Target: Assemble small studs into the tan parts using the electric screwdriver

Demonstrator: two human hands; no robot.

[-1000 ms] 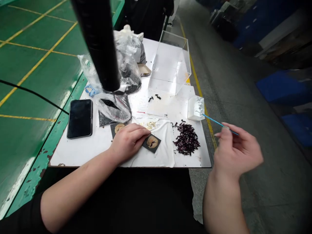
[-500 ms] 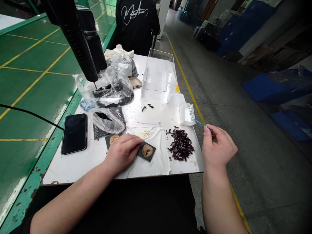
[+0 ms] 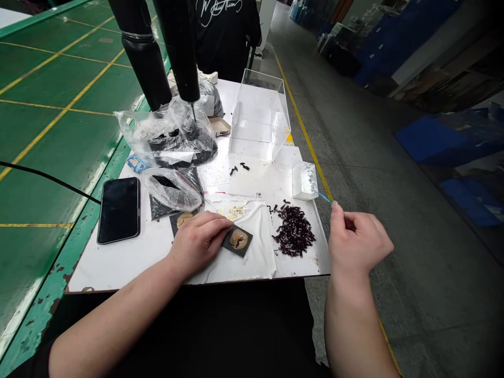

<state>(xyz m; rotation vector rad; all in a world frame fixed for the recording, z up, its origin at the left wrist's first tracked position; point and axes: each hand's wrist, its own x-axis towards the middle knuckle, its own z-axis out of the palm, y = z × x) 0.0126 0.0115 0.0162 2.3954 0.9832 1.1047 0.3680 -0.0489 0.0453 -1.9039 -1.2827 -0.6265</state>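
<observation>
Head cam's showing the dark square block (image 3: 238, 240) sitting just below centre frame, left hand (image 3: 199, 239) touching its left side with bunched fingers; can't tell if they're pinching. Right hand (image 3: 358, 239), lower right, is pinching a thin blue stick (image 3: 325, 198) by the white box (image 3: 305, 181). Up top, the black driver (image 3: 178, 52) is hanging further right over the clear bag (image 3: 157, 131) than half a second ago.

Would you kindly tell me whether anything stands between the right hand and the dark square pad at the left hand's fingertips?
Yes, the pile of dark pieces lies between the right hand and the dark square pad. It looks low, so the hand could probably pass above it; nothing taller is visible between them.
</observation>
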